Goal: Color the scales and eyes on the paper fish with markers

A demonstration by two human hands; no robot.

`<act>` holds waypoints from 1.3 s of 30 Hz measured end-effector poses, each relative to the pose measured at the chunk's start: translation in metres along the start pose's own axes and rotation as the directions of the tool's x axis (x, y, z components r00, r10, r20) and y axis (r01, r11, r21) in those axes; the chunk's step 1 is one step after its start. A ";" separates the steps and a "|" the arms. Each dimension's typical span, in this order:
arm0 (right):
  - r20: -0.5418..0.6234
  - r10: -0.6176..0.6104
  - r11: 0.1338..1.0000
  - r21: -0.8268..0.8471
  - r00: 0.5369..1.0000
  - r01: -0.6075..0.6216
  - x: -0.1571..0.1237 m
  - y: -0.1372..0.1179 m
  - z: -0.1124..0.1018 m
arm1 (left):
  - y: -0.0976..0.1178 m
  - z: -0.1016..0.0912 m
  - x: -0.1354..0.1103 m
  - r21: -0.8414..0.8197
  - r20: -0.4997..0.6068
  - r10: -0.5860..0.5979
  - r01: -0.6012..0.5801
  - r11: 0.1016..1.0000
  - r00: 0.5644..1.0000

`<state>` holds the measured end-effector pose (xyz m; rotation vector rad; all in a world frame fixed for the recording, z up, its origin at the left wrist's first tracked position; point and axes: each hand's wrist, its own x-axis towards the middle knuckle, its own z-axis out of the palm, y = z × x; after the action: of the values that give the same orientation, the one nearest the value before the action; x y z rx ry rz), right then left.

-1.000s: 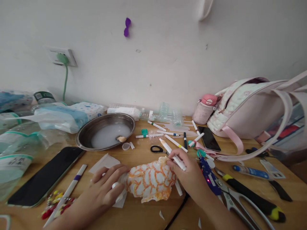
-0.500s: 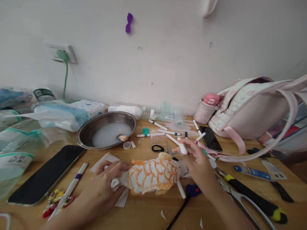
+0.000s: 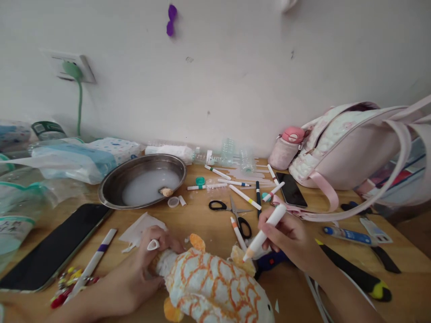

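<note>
A white handmade fish (image 3: 215, 282) with orange scale lines, orange fins and a black eye lies across the front of the table, partly cut off by the lower edge. My left hand (image 3: 144, 269) is closed around its narrow wrapped end. A small white hollow end (image 3: 153, 244) pokes out between those fingers; what it belongs to is hidden. In my right hand (image 3: 289, 235) is a white marker (image 3: 266, 231), its reddish-orange tip angled down at the fish's upper fin (image 3: 247, 264). Whether the tip touches the fin I cannot tell.
Behind the fish lie black-handled scissors (image 3: 234, 208) and several loose markers (image 3: 244, 196). A metal basin (image 3: 104, 195) of cloudy liquid stands left of centre, a phone (image 3: 54, 251) nearer. On the right are a utility knife (image 3: 353, 271), a glue tube (image 3: 346, 235) and a pink bag (image 3: 350, 157).
The fish has come nearer and turned, its eye end swinging down to the right. My right hand has moved lower, and the marker now points at the fin. The camera view has shifted.
</note>
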<state>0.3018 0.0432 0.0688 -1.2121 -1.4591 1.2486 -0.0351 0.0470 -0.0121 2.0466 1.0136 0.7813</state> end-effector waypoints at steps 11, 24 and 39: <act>0.013 -0.050 0.999 -0.001 0.999 0.050 -0.007 0.001 -0.006 | -0.006 0.001 -0.002 0.007 0.032 0.008 -0.009 1.000 0.999; -0.048 -0.077 0.996 -0.040 0.996 0.075 -0.011 -0.007 -0.010 | -0.008 -0.001 -0.006 0.020 0.019 -0.014 0.013 1.000 1.000; -0.495 -0.241 0.970 -0.160 0.835 0.185 -0.005 -0.003 -0.009 | 0.002 0.003 0.001 -0.107 -0.119 -0.171 0.158 0.982 0.978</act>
<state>0.3111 0.0398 0.0729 -1.2863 -1.2247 0.6312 -0.0315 0.0458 -0.0118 1.8230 1.1766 0.8651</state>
